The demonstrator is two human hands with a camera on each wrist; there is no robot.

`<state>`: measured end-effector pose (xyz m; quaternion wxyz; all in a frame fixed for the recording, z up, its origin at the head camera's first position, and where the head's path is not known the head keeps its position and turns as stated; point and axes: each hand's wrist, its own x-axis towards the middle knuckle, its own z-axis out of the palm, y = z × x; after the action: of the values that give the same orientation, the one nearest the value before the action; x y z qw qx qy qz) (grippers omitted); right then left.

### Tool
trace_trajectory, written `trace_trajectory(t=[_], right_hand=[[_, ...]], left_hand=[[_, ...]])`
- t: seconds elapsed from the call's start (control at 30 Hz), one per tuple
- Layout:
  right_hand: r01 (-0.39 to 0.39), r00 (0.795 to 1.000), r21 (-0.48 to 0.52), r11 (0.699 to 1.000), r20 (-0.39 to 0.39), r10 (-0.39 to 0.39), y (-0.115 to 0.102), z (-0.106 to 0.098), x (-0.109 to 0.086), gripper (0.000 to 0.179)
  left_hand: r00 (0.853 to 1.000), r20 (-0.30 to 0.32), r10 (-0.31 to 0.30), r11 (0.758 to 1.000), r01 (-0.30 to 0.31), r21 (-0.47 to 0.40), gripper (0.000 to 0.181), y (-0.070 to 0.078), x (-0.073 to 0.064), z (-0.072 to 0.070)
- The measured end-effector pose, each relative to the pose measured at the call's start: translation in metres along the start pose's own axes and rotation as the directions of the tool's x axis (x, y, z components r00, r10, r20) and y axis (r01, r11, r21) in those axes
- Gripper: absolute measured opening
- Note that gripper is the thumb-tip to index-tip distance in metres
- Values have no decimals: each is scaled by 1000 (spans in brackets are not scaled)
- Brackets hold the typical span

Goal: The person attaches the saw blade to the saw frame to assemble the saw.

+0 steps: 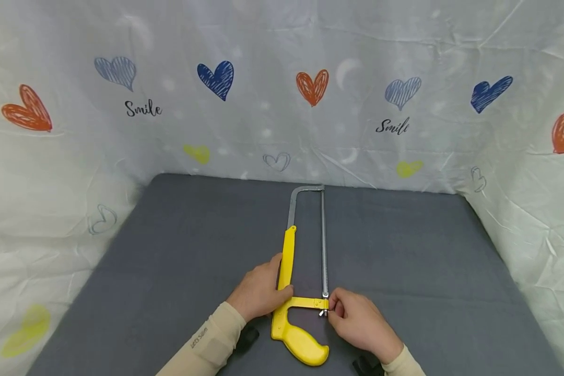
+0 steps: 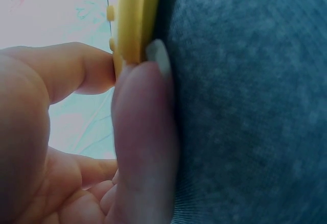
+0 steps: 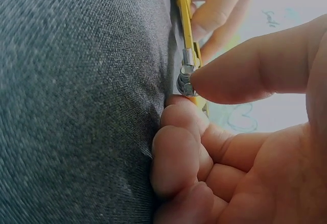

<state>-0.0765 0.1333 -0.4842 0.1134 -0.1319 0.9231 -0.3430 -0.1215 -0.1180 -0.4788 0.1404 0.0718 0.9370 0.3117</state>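
A hacksaw [image 1: 288, 258] with a yellow frame and handle lies on the grey cloth, its grey metal front bow pointing away from me. Its blade [image 1: 324, 245] runs along the right side. My left hand [image 1: 259, 290] grips the yellow frame just above the handle, thumb across the top and fingers round the left side. At the blade's near end, a small silver wing nut [image 3: 185, 83] sticks out below the yellow crossbar [image 1: 307, 303]. My right hand [image 1: 363, 321] pinches this wing nut between thumb and forefinger, its other fingers curled near the cloth.
The grey cloth [image 1: 207, 224] covers a table that ends at a white curtain [image 1: 263, 130] printed with hearts and the word Smile. Curtain also hangs along the left and right sides. Dark wrist devices [image 1: 246, 339] show by both forearms.
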Motion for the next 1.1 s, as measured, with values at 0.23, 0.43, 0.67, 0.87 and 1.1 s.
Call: trace_trajectory(t=[0.23, 0.43, 0.67, 0.87, 1.1], right_hand=[[18, 1000, -1, 1000, 13, -18, 1, 2, -1, 14], [7, 1000, -10, 1000, 10, -7, 1, 2, -1, 15], [-8, 1000, -10, 1000, 7, 8, 2, 3, 0, 16], [-8, 1000, -21, 1000, 4, 8, 3, 2, 1, 17], [-51, 998, 6, 999, 28, 51, 1, 0, 1, 14]], left_hand=[[1000, 2, -5, 1000, 5, -15, 91, -3, -3, 2], [1000, 15, -14, 999, 14, -31, 91, -3, -2, 1], [999, 21, -30, 999, 31, -42, 92, -4, -1, 2], [999, 29, -37, 997, 38, -63, 91, -3, 1, 1], [999, 27, -44, 996, 46, -78, 92, -2, 1, 0]])
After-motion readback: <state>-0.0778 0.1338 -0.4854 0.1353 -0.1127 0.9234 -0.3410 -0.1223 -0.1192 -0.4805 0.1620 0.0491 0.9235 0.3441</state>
